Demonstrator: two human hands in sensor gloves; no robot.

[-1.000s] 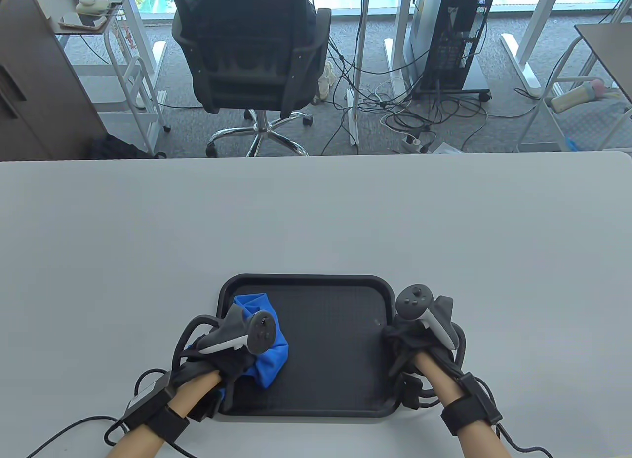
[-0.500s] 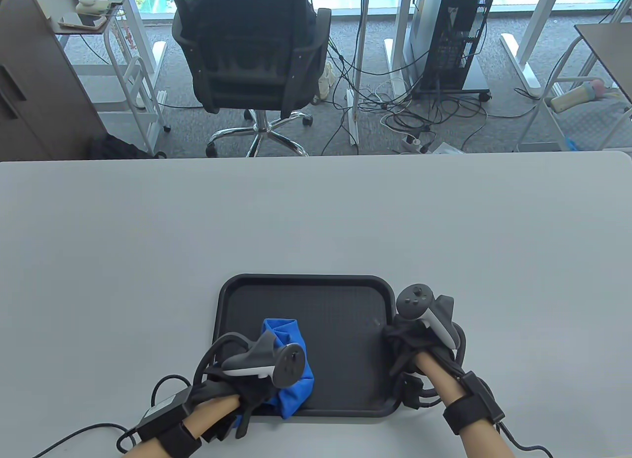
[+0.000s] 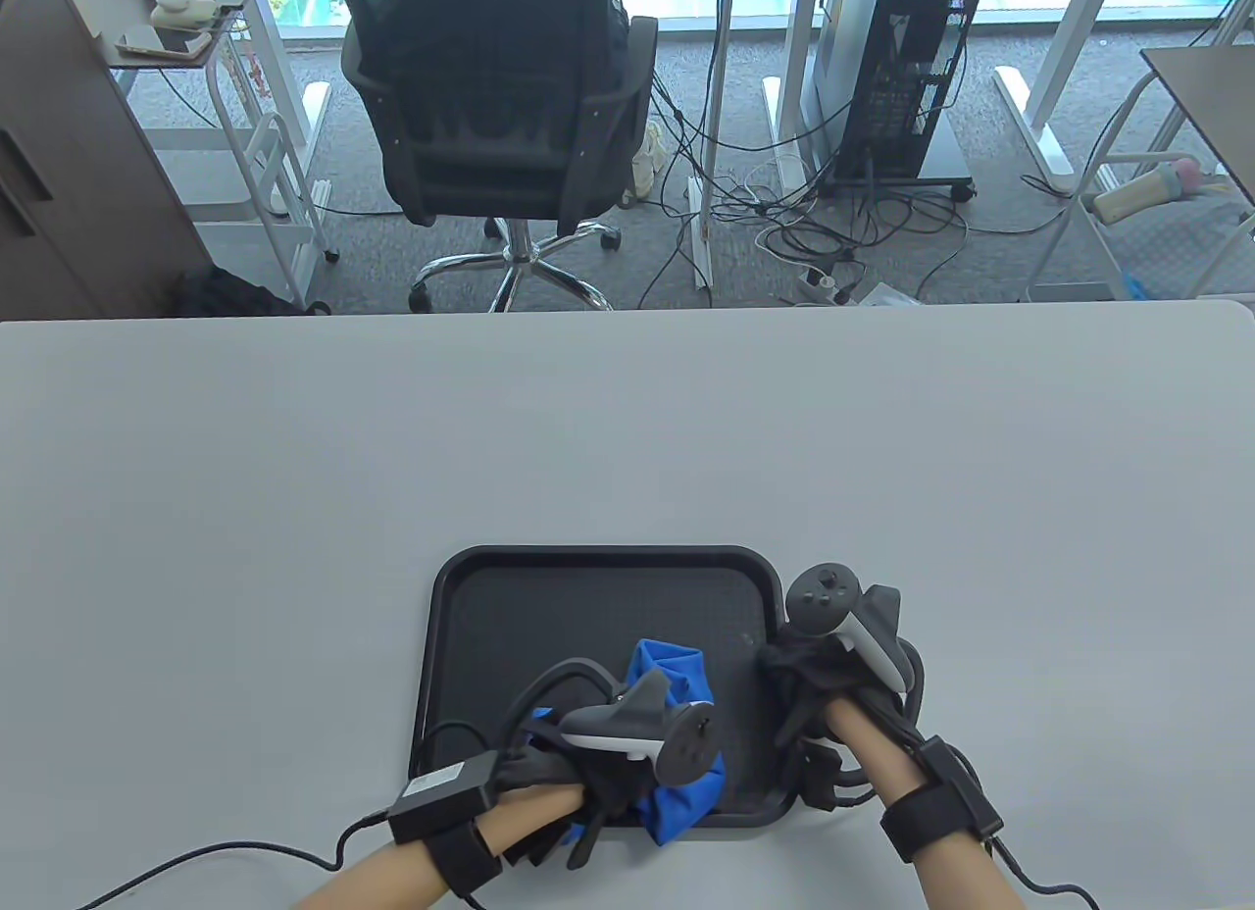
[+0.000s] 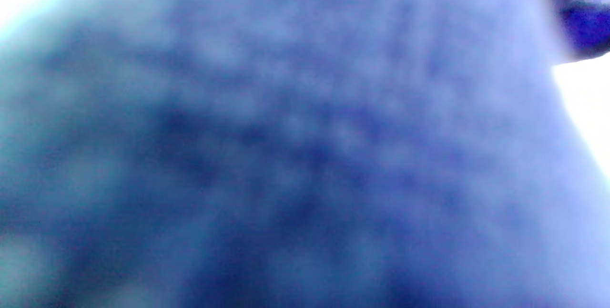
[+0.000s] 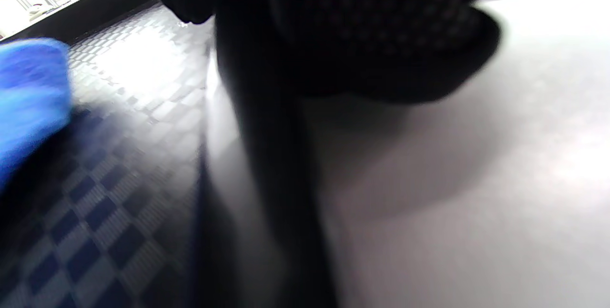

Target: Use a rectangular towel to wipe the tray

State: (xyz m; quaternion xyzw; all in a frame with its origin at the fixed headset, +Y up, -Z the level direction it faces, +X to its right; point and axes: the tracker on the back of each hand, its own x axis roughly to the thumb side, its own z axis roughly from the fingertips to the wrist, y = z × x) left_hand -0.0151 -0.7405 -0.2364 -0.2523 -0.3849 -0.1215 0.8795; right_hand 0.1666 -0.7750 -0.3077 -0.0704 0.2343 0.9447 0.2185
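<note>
One blue towel [image 3: 686, 743] (bunched) lies under the left grip [image 3: 588, 763] on the tray [image 3: 549, 606].

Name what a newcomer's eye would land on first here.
The bright blue towel, bunched under the left hand, stands out against the black tray at the table's near edge. Next comes the right hand, resting on the tray's right rim. Behind the table stands a black office chair.

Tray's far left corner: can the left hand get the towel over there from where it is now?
Probably yes. The left hand grips the blue towel at the tray's near right part, and the tray floor up to that corner lies bare. The right hand rests at the right rim, out of that path.
</note>
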